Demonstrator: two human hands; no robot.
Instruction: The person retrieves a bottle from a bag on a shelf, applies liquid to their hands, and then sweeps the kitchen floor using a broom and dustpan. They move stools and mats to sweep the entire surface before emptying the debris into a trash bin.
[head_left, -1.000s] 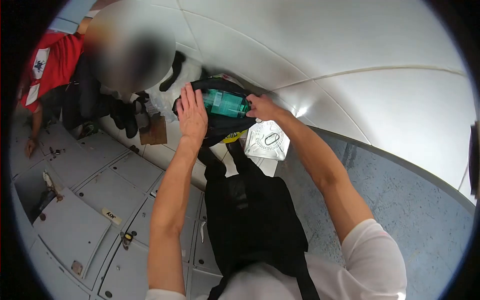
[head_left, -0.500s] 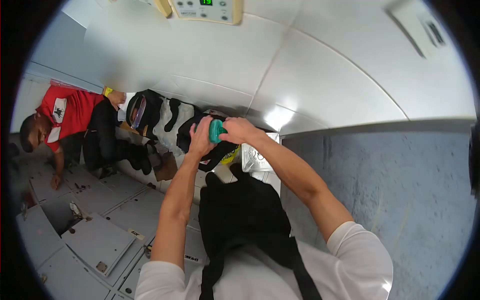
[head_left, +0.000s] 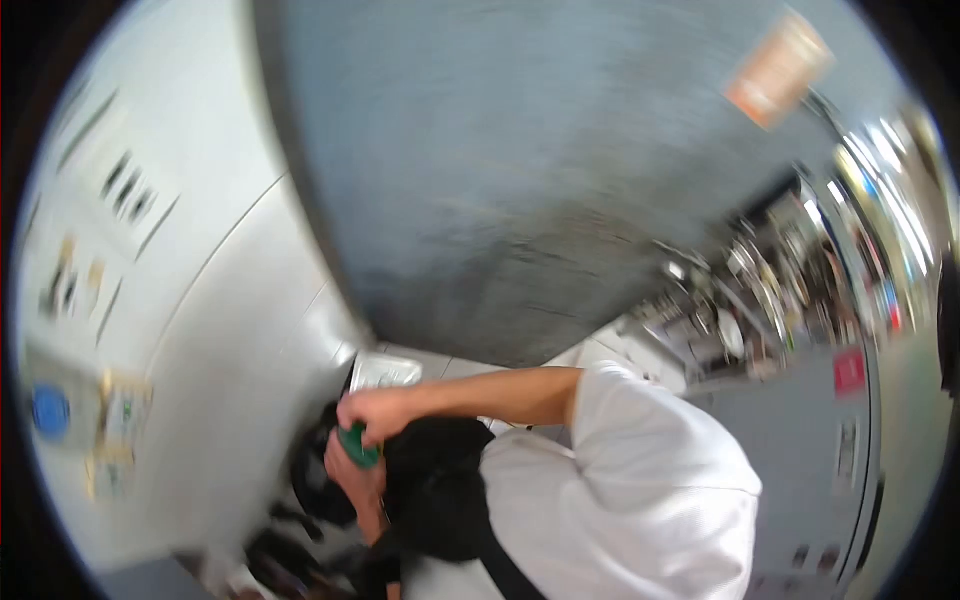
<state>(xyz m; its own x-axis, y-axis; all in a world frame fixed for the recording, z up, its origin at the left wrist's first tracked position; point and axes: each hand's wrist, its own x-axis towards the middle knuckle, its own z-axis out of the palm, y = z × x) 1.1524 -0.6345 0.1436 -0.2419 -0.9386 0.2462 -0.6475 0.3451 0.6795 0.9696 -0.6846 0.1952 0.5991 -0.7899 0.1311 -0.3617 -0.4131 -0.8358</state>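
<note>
A green round container (head_left: 360, 448), its exact kind blurred, sits between my two hands. My left hand (head_left: 354, 476) is wrapped around its lower side, thumb and fingers closed on it. From above, my right hand (head_left: 380, 412) grips the upper side with bent fingers, close to the left. Both hands are in front of my black apron (head_left: 440, 490). Just beyond my right hand lies a silvery square tin or tray (head_left: 388, 371), partly covered by the hand.
A grey-blue door or panel (head_left: 500, 180) stands ahead, beside a white tiled wall (head_left: 230, 330) with switches. To the right are a counter with dishes (head_left: 720, 320) and a grey cabinet (head_left: 790, 440). Dark bags (head_left: 320, 480) lie at lower left.
My view has swung to the right, bringing the door and dish counter in and the co-worker in red out. Both hands still hold the green container.
</note>
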